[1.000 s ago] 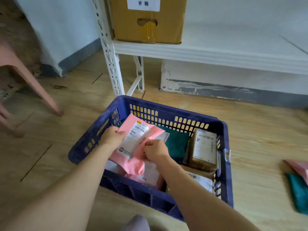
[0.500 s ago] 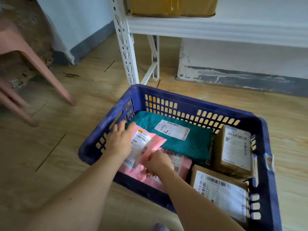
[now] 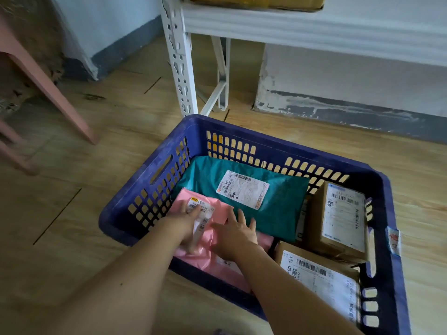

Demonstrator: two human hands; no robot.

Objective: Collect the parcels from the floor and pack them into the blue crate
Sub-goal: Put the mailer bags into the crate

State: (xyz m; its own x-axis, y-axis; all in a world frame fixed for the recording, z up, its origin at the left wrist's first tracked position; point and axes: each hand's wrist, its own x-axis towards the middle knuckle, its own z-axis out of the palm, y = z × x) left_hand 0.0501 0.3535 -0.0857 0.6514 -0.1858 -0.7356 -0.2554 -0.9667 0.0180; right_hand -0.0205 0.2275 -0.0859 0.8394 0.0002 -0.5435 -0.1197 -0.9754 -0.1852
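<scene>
The blue crate [image 3: 290,147] stands on the wooden floor. A pink parcel [image 3: 221,210] with a white label lies in its near-left corner, on top of another pink parcel [image 3: 264,239]. My left hand [image 3: 186,222] grips the top pink parcel at its label. My right hand [image 3: 235,234] lies flat on the same parcel, fingers spread. Behind it lies a teal parcel [image 3: 273,209] with its label facing up. Two brown cardboard parcels fill the right side, one farther [image 3: 338,218] and one nearer [image 3: 321,276].
A white metal shelf upright [image 3: 180,59] stands just behind the crate, with a cardboard box [image 3: 256,0] on the shelf above. A pink stool leg [image 3: 48,85] reaches down to the floor at the left. The wall skirting [image 3: 362,114] runs behind.
Both hands have lowered the pink parcel from above the crate down into its near-left corner. My right hand has opened flat on it. The view has moved closer to the crate.
</scene>
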